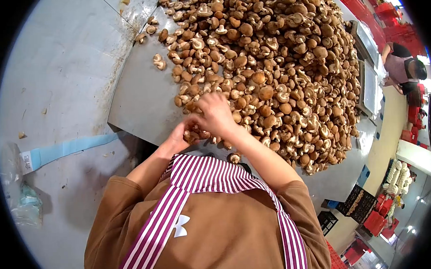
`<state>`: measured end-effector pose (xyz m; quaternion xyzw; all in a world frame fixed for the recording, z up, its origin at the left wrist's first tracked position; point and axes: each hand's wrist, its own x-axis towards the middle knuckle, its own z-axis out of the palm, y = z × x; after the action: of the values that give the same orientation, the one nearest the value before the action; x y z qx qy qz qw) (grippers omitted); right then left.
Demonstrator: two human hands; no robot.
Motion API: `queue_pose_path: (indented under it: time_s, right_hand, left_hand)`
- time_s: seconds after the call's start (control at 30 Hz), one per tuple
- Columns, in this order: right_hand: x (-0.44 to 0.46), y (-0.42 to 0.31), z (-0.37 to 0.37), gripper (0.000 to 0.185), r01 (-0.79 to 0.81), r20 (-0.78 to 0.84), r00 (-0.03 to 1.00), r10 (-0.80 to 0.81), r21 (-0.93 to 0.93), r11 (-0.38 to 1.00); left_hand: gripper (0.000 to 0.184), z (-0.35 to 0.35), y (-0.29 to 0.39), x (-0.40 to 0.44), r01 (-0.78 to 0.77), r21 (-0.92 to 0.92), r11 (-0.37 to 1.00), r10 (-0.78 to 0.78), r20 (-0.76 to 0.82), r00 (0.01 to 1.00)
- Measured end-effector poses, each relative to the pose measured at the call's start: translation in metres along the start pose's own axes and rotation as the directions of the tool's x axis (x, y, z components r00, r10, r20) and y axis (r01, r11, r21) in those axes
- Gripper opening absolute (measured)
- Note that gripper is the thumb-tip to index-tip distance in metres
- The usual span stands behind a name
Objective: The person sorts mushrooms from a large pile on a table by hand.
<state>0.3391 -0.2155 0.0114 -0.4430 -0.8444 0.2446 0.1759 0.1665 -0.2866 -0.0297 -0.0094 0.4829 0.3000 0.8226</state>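
Observation:
A big heap of brown shiitake mushrooms (270, 61) covers much of the grey metal table (133, 94). Near the heap's lower left edge, my left hand (180, 135) curls around a few mushrooms (195, 134) close to the apron. My right hand (215, 113) reaches over beside it, fingers bent down at the edge of the heap; what lies under its fingertips is mostly hidden. The two hands are close together, and their overlap hides part of the left fingers.
Loose mushrooms (159, 62) lie left of the heap. Scales or trays (368, 86) stand along the table's right side, with another person (400, 68) beyond them. A light-blue strip (73, 147) and plastic bag (27, 202) are at left. Black crates (358, 203) sit at lower right.

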Motion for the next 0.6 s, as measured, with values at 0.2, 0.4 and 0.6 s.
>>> queue_pose_path:
  time_s: [0.2, 0.4, 0.6]
  right_hand:
    - [0.050, 0.037, 0.028, 0.044, -0.037, -0.122, 0.992, 0.009, -0.229, 0.973]
    - [0.035, 0.032, 0.030, 0.050, -0.083, -0.218, 0.975, 0.051, -0.143, 0.986]
    - [-0.013, -0.002, -0.018, 0.068, 0.080, 0.096, 0.991, -0.089, 0.094, 0.992]
  left_hand:
    - [0.035, -0.023, -0.009, 0.007, -0.005, 0.167, 0.986, -0.026, 0.180, 0.983]
    - [0.052, -0.026, -0.010, 0.006, -0.065, 0.140, 0.988, 0.032, 0.228, 0.973]
    - [0.067, -0.006, 0.010, -0.002, -0.017, -0.130, 0.991, 0.051, 0.261, 0.964]
